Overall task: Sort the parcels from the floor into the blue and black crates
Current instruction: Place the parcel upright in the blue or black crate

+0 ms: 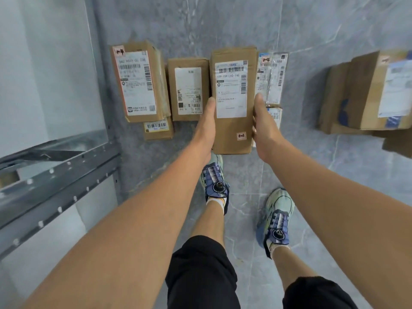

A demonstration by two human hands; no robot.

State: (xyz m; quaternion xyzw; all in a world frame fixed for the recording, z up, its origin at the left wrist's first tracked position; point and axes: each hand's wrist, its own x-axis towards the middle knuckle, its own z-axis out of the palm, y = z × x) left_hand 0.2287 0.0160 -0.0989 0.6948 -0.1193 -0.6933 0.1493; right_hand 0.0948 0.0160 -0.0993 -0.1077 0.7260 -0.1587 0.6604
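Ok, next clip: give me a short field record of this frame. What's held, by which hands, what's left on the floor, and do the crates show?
held: long parcel, lifted off the floor, label towards the camera
left hand: grips the parcel's left edge
right hand: grips its right edge
floor: grey tiles; other parcels lie in a row, larger boxes at far right
crates: not in view
left side: metal shelf frame

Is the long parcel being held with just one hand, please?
No, the left hand and the right hand each grip one long side of the long parcel.
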